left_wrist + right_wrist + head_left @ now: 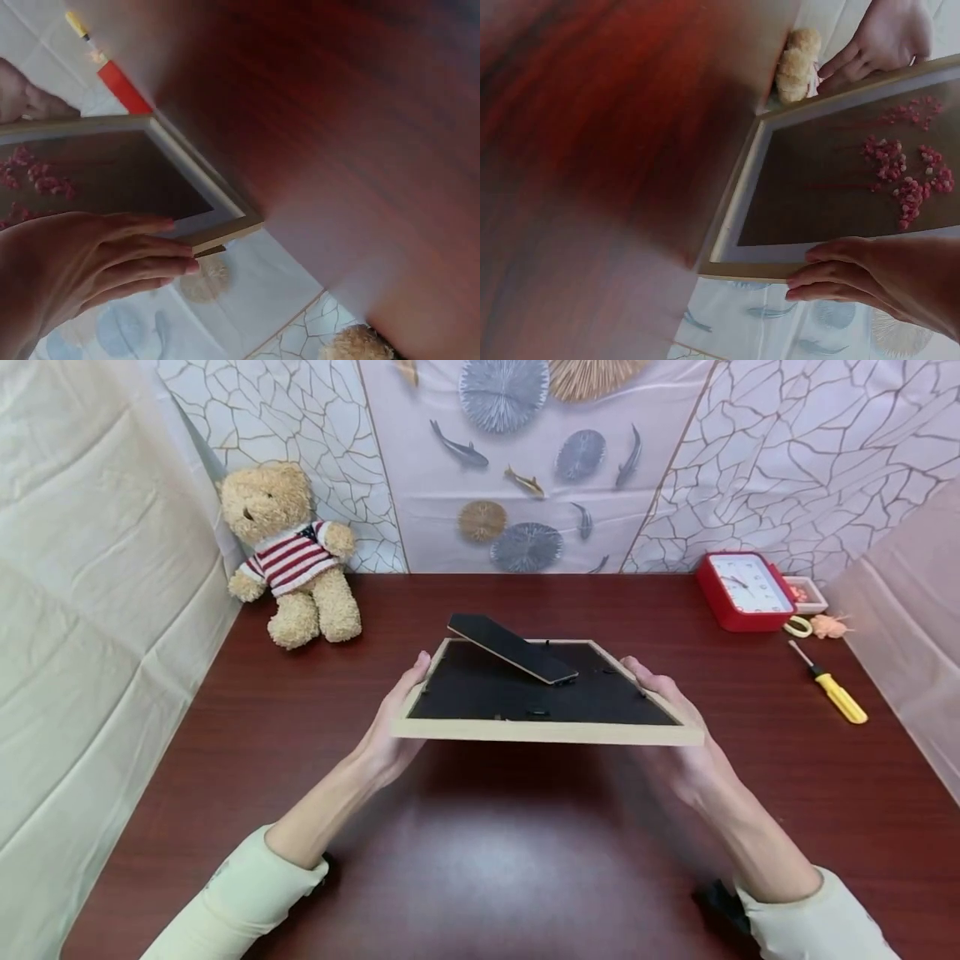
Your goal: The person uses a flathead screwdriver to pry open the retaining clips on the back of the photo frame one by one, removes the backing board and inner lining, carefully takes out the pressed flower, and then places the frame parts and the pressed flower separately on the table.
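A picture frame (480,697) with a pale wooden rim is held above the table, its black back facing up. The stand leg (513,647) sticks up at a slant from that back. My left hand (393,727) grips the left side, thumb on the rim and fingers underneath. On the opposite side my right hand (686,752) holds the rim in the same way. From below, the right wrist view shows the picture (817,180), pink flower clusters on a dark ground inside a white border. Fingers of the left hand (112,259) lie along the frame's edge in the left wrist view.
A teddy bear (292,556) in a striped shirt sits at the back left of the dark red table (300,693). At the back right stand a red clock (746,592) and a small tray (806,595). A yellow-handled screwdriver (840,696) lies nearer, by the right wall.
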### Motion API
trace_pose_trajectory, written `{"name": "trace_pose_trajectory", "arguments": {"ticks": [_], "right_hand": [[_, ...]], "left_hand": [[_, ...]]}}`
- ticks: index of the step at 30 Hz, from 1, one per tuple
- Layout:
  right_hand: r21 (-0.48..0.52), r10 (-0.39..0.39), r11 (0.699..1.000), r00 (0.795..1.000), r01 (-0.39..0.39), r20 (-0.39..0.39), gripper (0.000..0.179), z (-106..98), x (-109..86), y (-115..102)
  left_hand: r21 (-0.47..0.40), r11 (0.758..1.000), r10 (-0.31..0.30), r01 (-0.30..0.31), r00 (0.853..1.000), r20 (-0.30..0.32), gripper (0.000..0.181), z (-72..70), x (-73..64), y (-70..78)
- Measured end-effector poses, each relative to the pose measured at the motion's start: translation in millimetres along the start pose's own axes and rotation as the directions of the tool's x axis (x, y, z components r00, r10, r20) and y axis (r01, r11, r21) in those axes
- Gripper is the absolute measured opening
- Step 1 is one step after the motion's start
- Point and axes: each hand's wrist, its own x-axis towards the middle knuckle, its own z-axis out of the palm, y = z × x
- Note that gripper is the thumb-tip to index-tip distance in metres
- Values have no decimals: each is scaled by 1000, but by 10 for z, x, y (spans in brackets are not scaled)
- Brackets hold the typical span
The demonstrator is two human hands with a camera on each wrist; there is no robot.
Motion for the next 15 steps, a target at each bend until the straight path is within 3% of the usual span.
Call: {"name": "trace_pose_trajectory", "arguments": {"ticks": [3, 6, 10, 15], "right_hand": [[-8, 40, 999, 998, -40, -48, 70, 109, -87, -137], [-50, 61, 997, 997, -64, -57, 68, 135, -76, -199], [-169, 81, 982, 995, -90, -59, 68, 135, -25, -176], [-317, 89, 943, 994, -104, -59, 70, 158, 78, -70]], "left_hand": [[22, 996, -86, 86, 996, -11, 70, -28, -4, -23], [36, 991, -133, 133, 991, -2, 71, -61, 24, -59], [36, 988, -149, 149, 989, 15, 76, -113, 89, -99], [80, 989, -122, 122, 992, 0, 82, -192, 158, -90]]}}
